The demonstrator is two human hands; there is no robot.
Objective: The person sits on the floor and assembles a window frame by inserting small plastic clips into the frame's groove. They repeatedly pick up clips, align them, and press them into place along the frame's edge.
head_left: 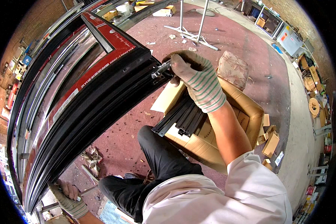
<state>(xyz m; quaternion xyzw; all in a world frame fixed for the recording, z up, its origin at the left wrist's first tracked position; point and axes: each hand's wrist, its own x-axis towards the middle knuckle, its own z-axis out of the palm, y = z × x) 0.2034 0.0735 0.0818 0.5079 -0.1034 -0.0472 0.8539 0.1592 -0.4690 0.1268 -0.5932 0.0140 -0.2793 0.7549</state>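
A black metal window frame with red protective film on its face slants across my left side. At its near corner my right hand, in a green-striped knit glove, pinches a small silver metal fitting against the frame's edge. Down at the lower left, my gloved left hand has its fingers curled beside the frame's lower end. A small shiny bit shows at those fingers, but what they hold is hidden. Below my right wrist, an open cardboard box holds several black strips.
A floral cushion lies beyond the box, and small cartons sit to its right. A white metal stand is on the red floor farther off. Crumpled gloves lie near my knees. More frames are stacked behind at the left.
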